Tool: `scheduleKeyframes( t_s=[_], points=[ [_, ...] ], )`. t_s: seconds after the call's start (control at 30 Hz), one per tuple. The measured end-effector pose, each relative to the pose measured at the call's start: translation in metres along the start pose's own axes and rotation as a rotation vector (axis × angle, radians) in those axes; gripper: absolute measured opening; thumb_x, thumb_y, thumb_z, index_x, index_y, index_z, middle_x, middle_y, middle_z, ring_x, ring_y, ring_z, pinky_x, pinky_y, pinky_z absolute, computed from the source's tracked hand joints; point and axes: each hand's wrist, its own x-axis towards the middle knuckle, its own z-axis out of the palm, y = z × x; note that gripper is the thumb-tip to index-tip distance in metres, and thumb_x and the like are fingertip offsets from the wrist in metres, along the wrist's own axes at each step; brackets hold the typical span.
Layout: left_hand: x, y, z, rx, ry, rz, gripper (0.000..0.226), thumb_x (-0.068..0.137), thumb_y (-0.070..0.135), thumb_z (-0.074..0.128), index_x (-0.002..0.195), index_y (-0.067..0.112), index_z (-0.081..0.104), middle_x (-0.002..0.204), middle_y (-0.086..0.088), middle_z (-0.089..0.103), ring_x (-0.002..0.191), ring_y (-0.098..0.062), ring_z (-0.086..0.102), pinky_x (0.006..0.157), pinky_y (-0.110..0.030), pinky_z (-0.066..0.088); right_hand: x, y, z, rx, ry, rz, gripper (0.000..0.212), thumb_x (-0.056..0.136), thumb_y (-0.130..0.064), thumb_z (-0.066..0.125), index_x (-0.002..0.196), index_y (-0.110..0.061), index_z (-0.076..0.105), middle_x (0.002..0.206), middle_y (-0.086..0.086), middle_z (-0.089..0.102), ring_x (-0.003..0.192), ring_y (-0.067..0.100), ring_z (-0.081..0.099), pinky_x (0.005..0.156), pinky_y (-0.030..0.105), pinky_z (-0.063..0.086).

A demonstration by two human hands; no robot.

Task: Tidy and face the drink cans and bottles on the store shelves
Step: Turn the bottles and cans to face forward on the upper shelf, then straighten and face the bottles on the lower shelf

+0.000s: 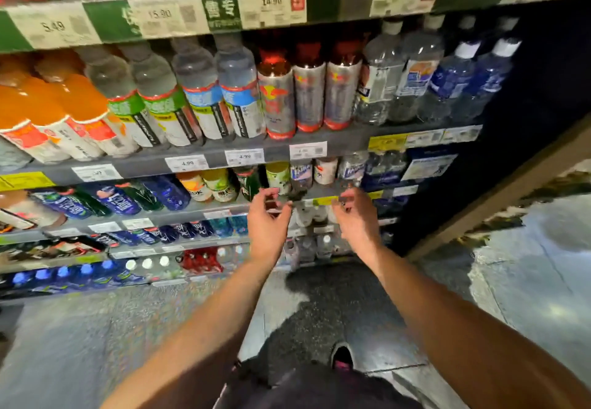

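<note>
Both my arms reach forward toward the lower shelves of a drinks rack. My left hand hovers with its fingers curled and apart, holding nothing, just below a row of small bottles. My right hand is held the same way, empty, in front of a shelf edge with a yellow price tag. Between the hands stand pale small bottles, blurred. Higher up, red-capped silver-labelled bottles stand upright beside clear water bottles.
Orange juice bottles fill the left of the upper shelf. Blue bottles lie tilted on the lower left shelves. The rack ends at a dark side panel on the right. The floor lies below, with my shoe on it.
</note>
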Motion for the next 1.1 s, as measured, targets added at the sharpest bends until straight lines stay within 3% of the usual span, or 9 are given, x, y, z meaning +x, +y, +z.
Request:
scheduleKeyframes(
  t_s=[0.2,0.3,0.37,0.5,0.67,0.73,0.8,0.97,1.1],
  points=[
    [0.013,-0.008,0.054,0.114,-0.102,-0.036,0.042,0.083,0.023,0.078,0.120,0.016,0.059,0.116,0.000,0.062,0.104,-0.015,0.061,0.089,-0.022,0.052,0.043,0.018,-0.006,0.141,-0.063,0.076,0.032,0.088,-0.020,0.074,0.113,-0.004,0.060,0.107,0.013,0.064,0.099,0.029,0.062,0.085,0.038,0.049],
    [0.028,-0.022,0.077,0.156,-0.118,-0.058,0.050,0.080,0.025,0.078,0.124,0.015,0.057,0.122,-0.003,0.062,0.110,-0.019,0.062,0.098,-0.040,0.052,0.070,0.026,0.009,0.175,-0.110,0.067,0.039,0.085,-0.018,0.075,0.117,-0.003,0.059,0.104,0.013,0.059,0.098,0.031,0.059,0.087,0.046,0.049],
    [0.039,-0.032,0.092,0.150,-0.109,-0.087,0.053,0.081,0.018,0.080,0.128,0.010,0.056,0.122,-0.004,0.062,0.108,-0.018,0.063,0.098,-0.031,0.050,0.084,0.031,0.020,0.198,-0.112,0.065,0.047,0.082,-0.020,0.074,0.122,-0.003,0.058,0.108,0.014,0.059,0.103,0.032,0.058,0.092,0.049,0.049],
    [0.064,-0.055,0.120,0.084,-0.012,-0.143,0.059,0.082,0.010,0.077,0.135,0.003,0.052,0.126,-0.008,0.062,0.111,-0.012,0.056,0.091,-0.012,0.037,0.105,0.050,0.045,0.185,-0.142,0.097,0.056,0.088,-0.019,0.072,0.138,-0.007,0.048,0.132,0.013,0.057,0.113,0.022,0.054,0.086,0.024,0.039],
    [0.088,-0.091,0.150,-0.008,0.053,-0.177,0.077,0.072,0.020,0.079,0.140,0.005,0.045,0.134,-0.012,0.058,0.123,-0.023,0.058,0.110,-0.037,0.044,0.117,0.070,0.085,0.190,-0.099,0.075,0.072,0.090,-0.012,0.068,0.151,-0.006,0.031,0.144,0.014,0.046,0.125,0.019,0.048,0.090,0.011,0.031],
    [0.099,-0.108,0.160,-0.045,0.074,-0.153,0.088,0.063,0.036,0.075,0.140,0.006,0.044,0.134,-0.012,0.058,0.124,-0.025,0.059,0.109,-0.043,0.046,0.121,0.070,0.101,0.198,-0.051,0.030,0.078,0.087,-0.012,0.068,0.153,-0.006,0.026,0.149,0.014,0.041,0.133,0.026,0.044,0.107,0.024,0.034],
    [0.108,-0.116,0.166,-0.053,0.081,-0.166,0.085,0.067,0.030,0.076,0.141,0.005,0.043,0.134,-0.011,0.058,0.123,-0.024,0.059,0.108,-0.043,0.047,0.128,0.069,0.118,0.195,-0.012,0.029,0.083,0.086,-0.014,0.066,0.155,-0.008,0.021,0.152,0.016,0.038,0.137,0.030,0.041,0.116,0.039,0.033],
    [0.120,-0.122,0.163,-0.067,0.140,-0.151,0.078,0.077,0.009,0.078,0.144,0.003,0.040,0.139,-0.011,0.056,0.129,-0.022,0.055,0.113,-0.040,0.043,0.143,0.059,0.135,0.116,0.145,0.009,0.075,0.090,-0.020,0.067,0.151,-0.001,0.027,0.148,0.022,0.041,0.134,0.034,0.044,0.109,0.035,0.033],
    [0.136,-0.136,0.159,-0.078,0.117,-0.113,0.087,0.062,0.037,0.074,0.140,0.009,0.045,0.133,-0.005,0.062,0.122,-0.017,0.061,0.106,-0.041,0.049,0.148,0.058,0.147,0.113,0.225,-0.036,0.078,0.083,-0.018,0.074,0.145,0.007,0.034,0.146,0.028,0.039,0.138,0.038,0.037,0.113,0.030,0.023]
  ],
)
